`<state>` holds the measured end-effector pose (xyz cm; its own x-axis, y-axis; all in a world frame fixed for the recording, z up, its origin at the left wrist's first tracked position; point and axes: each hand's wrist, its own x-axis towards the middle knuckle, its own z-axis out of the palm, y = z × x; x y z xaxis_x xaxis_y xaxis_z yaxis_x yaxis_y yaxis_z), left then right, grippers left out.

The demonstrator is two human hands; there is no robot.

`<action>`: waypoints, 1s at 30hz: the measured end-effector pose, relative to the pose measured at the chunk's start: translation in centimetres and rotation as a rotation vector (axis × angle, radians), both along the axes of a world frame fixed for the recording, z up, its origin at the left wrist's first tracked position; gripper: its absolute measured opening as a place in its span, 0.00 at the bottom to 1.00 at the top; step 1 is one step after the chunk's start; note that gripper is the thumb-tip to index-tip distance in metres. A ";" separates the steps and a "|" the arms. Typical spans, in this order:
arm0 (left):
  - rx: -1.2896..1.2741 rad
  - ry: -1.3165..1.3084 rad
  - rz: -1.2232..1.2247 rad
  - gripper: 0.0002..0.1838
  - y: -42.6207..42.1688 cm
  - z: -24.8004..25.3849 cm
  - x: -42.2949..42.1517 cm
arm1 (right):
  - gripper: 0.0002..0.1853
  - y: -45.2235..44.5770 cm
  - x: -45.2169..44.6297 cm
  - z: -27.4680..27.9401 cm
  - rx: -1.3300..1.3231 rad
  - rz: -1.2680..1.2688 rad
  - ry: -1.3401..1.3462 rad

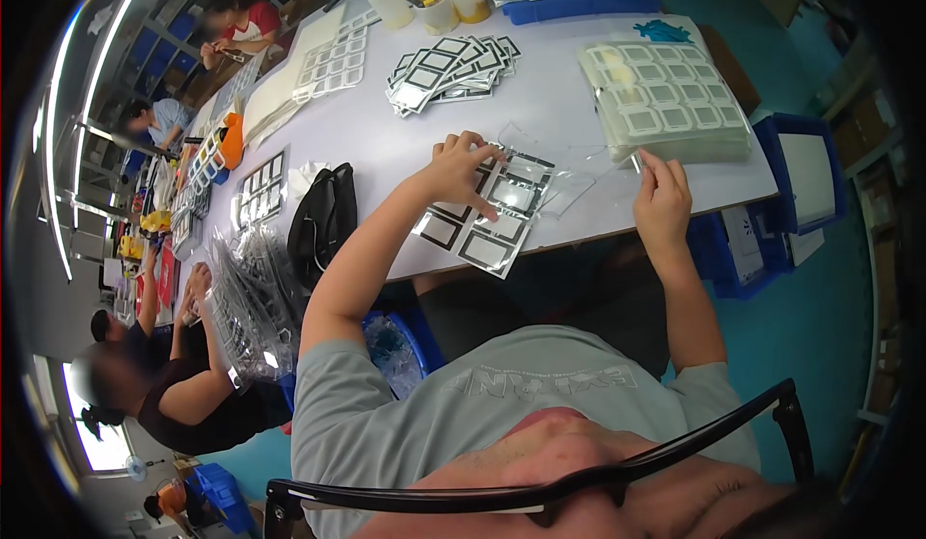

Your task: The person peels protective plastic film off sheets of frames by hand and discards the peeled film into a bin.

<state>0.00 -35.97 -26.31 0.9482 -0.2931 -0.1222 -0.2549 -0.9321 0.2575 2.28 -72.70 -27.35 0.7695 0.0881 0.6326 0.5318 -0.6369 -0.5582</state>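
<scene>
At the frame's centre, the left hand (468, 170) rests on a black-framed sheet (511, 194), fingers spread apart, seemingly steadying it against the table (381, 134). Right of centre, the right hand (664, 196) has its fingers together, clamped on clear film (574, 174), apparently tensioning it. 1 loose pile (449, 68) lies beyond, probably within reach.

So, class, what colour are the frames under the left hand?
Black frames, clearest in the head view.
</scene>
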 end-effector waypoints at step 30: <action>-0.526 -0.196 0.071 0.52 3.1 -4.7 -1.8 | 0.15 18.0 -2.6 29.6 0.637 0.832 -0.595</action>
